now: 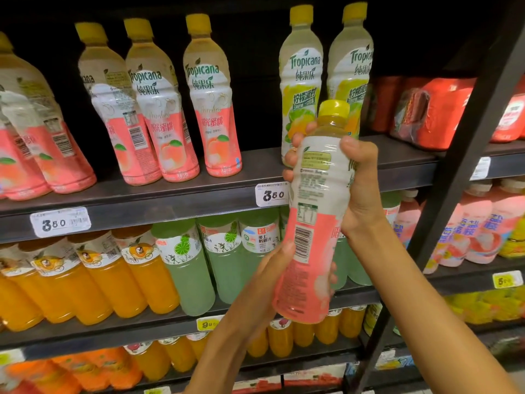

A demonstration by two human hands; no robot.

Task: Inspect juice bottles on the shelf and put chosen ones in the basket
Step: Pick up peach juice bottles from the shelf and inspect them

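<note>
A peach juice bottle [312,223] with a yellow cap is held upright, slightly tilted, in front of the shelf [170,200]. Its upper body is gripped by the right hand [358,189], whose fingers [292,160] are curled round the far side while the thumb lies on the near side. Its lower body is held by the left hand [272,277], the thumb pressed beside the barcode and the fingers wrapped behind. Beyond the fingers, more peach bottles [213,103] and lemon bottles [301,81] are stood on the shelf. No basket is seen.
</note>
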